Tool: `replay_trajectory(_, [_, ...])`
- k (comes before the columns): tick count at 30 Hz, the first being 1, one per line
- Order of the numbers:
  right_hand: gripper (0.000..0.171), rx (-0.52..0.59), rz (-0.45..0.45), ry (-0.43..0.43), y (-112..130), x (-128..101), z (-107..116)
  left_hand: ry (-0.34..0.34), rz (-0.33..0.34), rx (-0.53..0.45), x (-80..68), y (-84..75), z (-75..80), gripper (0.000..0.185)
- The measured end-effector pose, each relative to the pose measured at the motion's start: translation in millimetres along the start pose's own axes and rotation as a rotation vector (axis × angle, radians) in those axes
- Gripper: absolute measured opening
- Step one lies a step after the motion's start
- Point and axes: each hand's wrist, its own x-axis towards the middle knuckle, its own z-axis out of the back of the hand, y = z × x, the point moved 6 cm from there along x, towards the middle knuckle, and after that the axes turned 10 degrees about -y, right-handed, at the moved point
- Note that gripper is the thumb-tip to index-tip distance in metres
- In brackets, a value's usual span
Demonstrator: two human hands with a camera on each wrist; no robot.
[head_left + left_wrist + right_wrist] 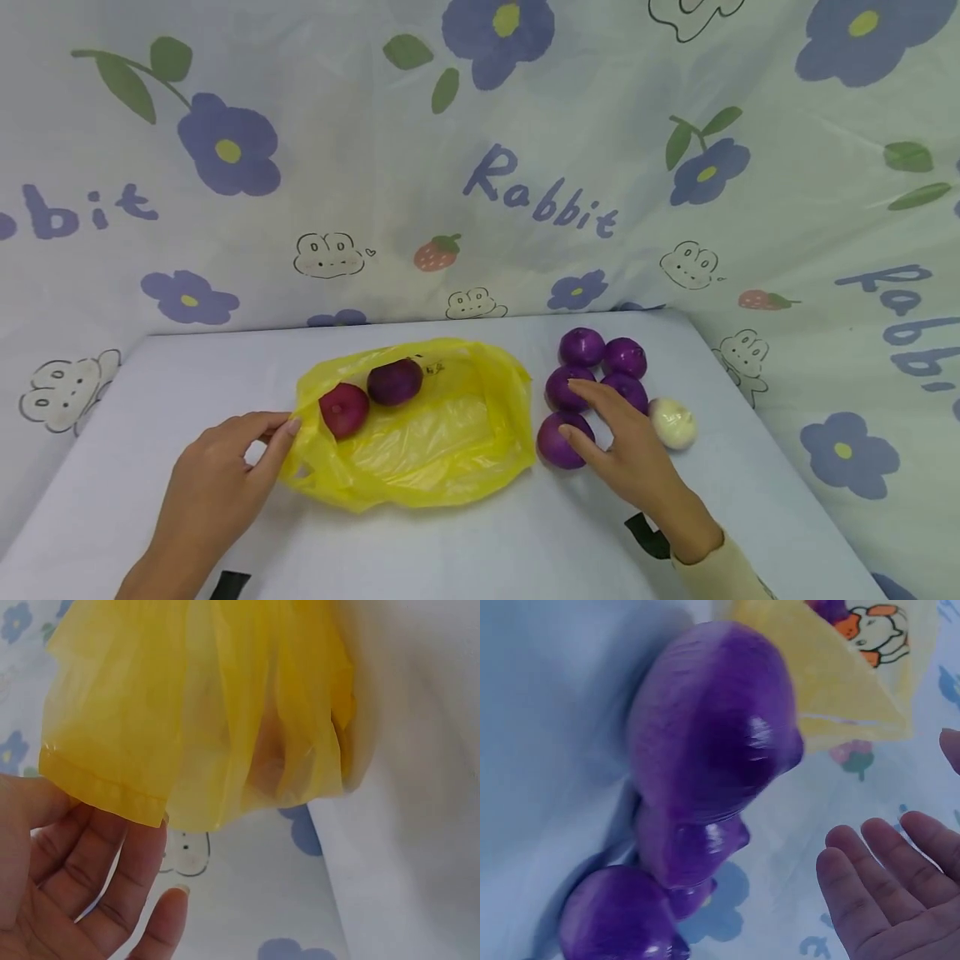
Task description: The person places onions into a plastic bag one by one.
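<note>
The yellow plastic bag (420, 433) is pinched at its mouth by the left hand (217, 483). The nearest purple onion (564, 439), just beside the bag, is touched by the right hand (630, 454) with relaxed, spread fingers. It could be nudged and rolled away, being ungripped.

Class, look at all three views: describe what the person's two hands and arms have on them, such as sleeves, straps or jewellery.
The right hand is bare, with a cream sleeve cuff and a black strap at the wrist. The left hand is bare, no sleeve showing, with a black strap lower down. No rings visible.

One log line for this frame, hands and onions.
left hand: holds yellow bag rim | right hand: open, over purple onions | in bag: two onions | white onion: beside pile
</note>
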Motion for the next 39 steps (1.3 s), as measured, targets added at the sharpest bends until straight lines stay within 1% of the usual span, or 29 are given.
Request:
replay_trajectory(3, [0.064,-0.054,-0.04,0.04,-6.6,-3.2,-1.2,-0.013,0.001,-0.012,0.1,1.4,0.6,0.02])
replay_trajectory(7, [0.073,-0.111,-0.104,0.116,-16.1,-8.6,-5.3,-0.023,-0.002,-0.02,1.0,3.0,2.7,0.02])
replay_trajectory(11, [0.078,-0.156,-0.161,0.189,-23.7,-15.4,-9.2,-0.012,0.001,-0.007,2.4,2.8,2.2,0.02])
replay_trajectory(14, [0.082,-0.18,-0.191,0.217,-27.9,-19.5,-11.3,-0.005,0.002,-0.007,2.4,2.3,1.4,0.02])
replay_trajectory(18, [0.087,-0.179,-0.214,0.236,-32.6,-22.3,-15.0,-0.004,0.011,-0.008,1.1,3.2,2.7,0.02])
replay_trajectory(25, [0.092,-0.185,-0.235,0.236,-38.2,-27.1,-16.5,0.044,0.04,0.009,-0.4,5.0,0.7,0.023])
replay_trajectory(31, [0.09,-0.176,-0.252,0.242,-41.9,-33.2,-20.7,0.024,0.033,-0.003,1.5,5.6,0.2,0.022])
replay_trajectory(35, [0.09,-0.187,-0.27,0.263,-44.1,-36.9,-24.7,0.023,0.032,-0.003,1.5,5.9,-0.2,0.022])
replay_trajectory(39, [0.09,-0.189,-0.268,0.263,-43.6,-37.2,-25.1,0.021,0.031,-0.001,1.1,5.6,0.3,0.022])
